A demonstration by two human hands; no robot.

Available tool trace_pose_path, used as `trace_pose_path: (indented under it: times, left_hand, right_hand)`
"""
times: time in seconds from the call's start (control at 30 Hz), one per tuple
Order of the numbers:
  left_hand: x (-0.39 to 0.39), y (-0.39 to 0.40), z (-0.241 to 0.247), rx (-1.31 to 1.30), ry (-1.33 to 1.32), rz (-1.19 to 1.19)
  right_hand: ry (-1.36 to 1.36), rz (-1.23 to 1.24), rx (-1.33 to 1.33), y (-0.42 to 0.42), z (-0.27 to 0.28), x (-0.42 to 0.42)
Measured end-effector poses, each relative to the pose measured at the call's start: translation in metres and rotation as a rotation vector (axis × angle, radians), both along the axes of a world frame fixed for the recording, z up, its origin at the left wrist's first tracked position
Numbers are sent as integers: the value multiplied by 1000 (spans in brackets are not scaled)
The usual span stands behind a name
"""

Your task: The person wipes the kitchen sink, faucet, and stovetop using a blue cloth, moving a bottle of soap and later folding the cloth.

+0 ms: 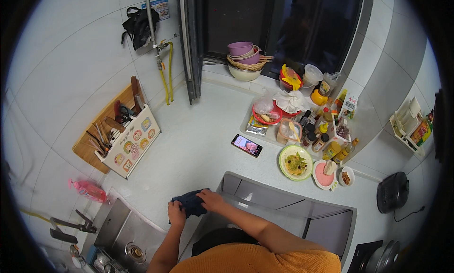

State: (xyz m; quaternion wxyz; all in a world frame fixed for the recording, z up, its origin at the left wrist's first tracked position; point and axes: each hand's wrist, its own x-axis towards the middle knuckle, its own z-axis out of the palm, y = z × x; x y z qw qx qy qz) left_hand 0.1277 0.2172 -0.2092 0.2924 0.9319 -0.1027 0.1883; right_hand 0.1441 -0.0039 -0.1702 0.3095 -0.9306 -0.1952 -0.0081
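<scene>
A dark blue cloth (191, 202) lies bunched on the pale countertop (198, 141), near its front edge and right of the sink. My left hand (176, 213) grips the cloth's left end, fingers curled over the fabric. At the upper right corner, my right hand (212, 200) holds the cloth, its fingertips partly hidden in the folds. Beyond both hands, a smartphone (247, 145) with a lit screen rests flat on the counter.
Left are a steel sink (142, 234), faucet (72, 225), pink soap bottle (88, 190) and knife holder (129, 143). A plate of food (283, 166), pink bowl (321, 182), small nut bowl (352, 172) and seasoning bottles (309, 134) stand right. An open window sash (191, 46) overhangs the back.
</scene>
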Motion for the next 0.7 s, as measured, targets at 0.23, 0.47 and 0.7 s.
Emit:
trace_pose_path:
  times: [0.23, 0.47, 0.7]
  left_hand:
    - [17, -22, 19, -35, -59, 14]
    - [19, -2, 5, -104, 15, 83]
    - [16, 5, 3, 105, 55, 3]
  right_hand:
    - [69, -37, -57, -17, 21, 19]
    - [100, 144, -12, 2, 19, 15]
    - [42, 296, -216, -8, -6, 17]
